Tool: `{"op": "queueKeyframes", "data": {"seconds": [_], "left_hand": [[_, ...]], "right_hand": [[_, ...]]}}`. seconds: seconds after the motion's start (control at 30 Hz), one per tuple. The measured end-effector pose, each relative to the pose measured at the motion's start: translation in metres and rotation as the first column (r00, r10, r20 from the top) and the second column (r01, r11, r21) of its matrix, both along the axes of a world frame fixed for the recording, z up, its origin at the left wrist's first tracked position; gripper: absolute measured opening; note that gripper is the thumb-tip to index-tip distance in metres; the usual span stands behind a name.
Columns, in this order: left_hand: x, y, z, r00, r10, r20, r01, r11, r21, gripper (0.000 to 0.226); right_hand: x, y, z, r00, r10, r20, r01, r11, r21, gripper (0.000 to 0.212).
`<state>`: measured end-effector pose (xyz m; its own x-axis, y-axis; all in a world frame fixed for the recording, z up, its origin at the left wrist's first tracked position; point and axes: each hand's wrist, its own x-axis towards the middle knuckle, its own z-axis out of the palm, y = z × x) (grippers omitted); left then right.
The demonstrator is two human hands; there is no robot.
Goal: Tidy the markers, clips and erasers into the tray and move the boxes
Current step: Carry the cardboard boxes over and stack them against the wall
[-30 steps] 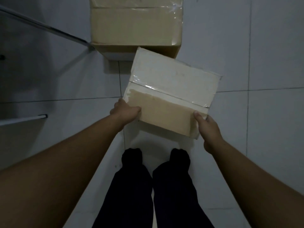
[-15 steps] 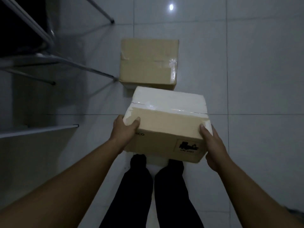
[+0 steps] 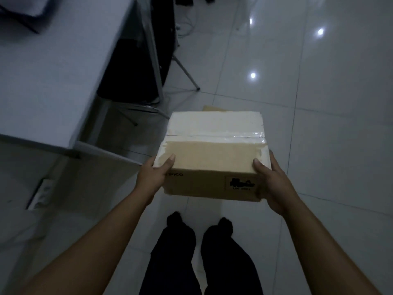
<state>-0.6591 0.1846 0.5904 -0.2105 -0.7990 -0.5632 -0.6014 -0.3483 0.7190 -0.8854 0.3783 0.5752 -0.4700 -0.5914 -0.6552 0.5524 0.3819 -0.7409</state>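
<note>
I hold a cardboard box (image 3: 212, 158) in front of me at waist height, above the tiled floor. Its top is part white, part brown, with clear tape across the seam, and a black printed mark shows on its near side. My left hand (image 3: 154, 177) grips the box's left near corner with the thumb on top. My right hand (image 3: 272, 179) grips the right near corner the same way. A corner of a second brown box (image 3: 209, 108) shows on the floor just behind the held one, mostly hidden by it.
A white table (image 3: 49, 81) fills the upper left, with metal legs (image 3: 155, 67) and a dark shape beneath it. Glossy white floor tiles (image 3: 329, 124) spread to the right and ahead. My dark-trousered legs (image 3: 197, 252) stand below the box.
The box has come up off the floor and level in both hands. The view has swung upward, so the table top now shows and the second box is almost hidden.
</note>
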Motion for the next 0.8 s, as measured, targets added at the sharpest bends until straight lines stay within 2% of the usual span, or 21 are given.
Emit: {"op": "queueKeyframes", "data": {"seconds": [0.13,0.23,0.5,0.57,0.67,0.8], "left_hand": [[0.048,0.024,0.045,0.986,0.142,-0.091,-0.143,0.99,-0.012,0.035],[0.082,0.042,0.059,0.968,0.234,-0.087,-0.237,0.971,-0.027,0.04],[0.229,0.098,0.08,0.87,0.486,-0.083,-0.492,0.867,-0.08,0.046],[0.27,0.119,0.086,0.832,0.548,-0.091,-0.555,0.826,-0.096,0.047],[0.336,0.156,0.1,0.771,0.627,-0.113,-0.637,0.757,-0.145,0.041],[0.429,0.207,0.135,0.682,0.716,-0.151,-0.729,0.648,-0.221,0.043]], "right_hand": [[0.031,-0.005,0.05,0.997,0.072,-0.019,-0.073,0.996,-0.045,0.051],[0.058,-0.005,0.065,0.995,0.102,-0.004,-0.102,0.994,-0.047,0.049],[0.17,-0.018,0.089,0.931,0.365,-0.004,-0.364,0.928,-0.084,0.044],[0.205,-0.018,0.095,0.899,0.437,-0.024,-0.437,0.895,-0.094,0.048],[0.268,-0.016,0.111,0.84,0.539,-0.065,-0.542,0.827,-0.151,0.043],[0.358,-0.011,0.138,0.722,0.68,-0.124,-0.685,0.679,-0.263,0.041]]}}
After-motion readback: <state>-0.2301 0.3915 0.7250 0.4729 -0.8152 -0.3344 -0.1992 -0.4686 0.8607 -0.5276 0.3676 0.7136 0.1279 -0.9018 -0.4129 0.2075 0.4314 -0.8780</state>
